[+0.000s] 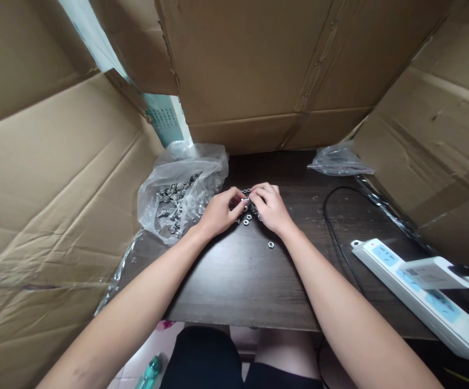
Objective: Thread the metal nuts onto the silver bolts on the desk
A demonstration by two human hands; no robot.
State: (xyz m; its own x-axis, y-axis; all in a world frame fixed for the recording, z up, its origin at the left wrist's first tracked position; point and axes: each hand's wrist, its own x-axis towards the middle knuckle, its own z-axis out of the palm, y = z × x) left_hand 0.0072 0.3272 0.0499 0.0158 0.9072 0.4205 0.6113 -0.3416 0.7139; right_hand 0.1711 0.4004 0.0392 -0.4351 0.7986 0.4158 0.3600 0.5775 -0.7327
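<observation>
Dead centre of the frame, both bare hands come together low over the dark brown wood-grain counter (pixel 234 292). The left hand (pixel 220 209) has thumb and forefinger nearly closed, pinching a small shiny silver metal piece (pixel 246 200); its exact shape is too small to make out. And here's the right hand (pixel 270 205), fingers curled and drawn in, tips right up at that same piece, though whether they grip it or only touch it, I cannot tell.

Just below the fingertips, two silver hexagonal metal nuts (pixel 246 222) lie side by side on the counter, with more small metal parts partly hidden by the right hand. A single silver hexagonal nut (pixel 270 245) sits apart, a little lower in the frame.

Over to the left of centre, beside the left hand, a translucent plastic bag (pixel 147 208) gapes open, showing a heap of silver metal fasteners (pixel 175 192). Upper right of centre, a crumpled clear plastic bag (pixel 340 159) lies near the brown cardboard wall (pixel 259 59). Lower right, a long white power strip (pixel 396 286) runs diagonally, a white adapter (pixel 429 273) plugged in.
</observation>
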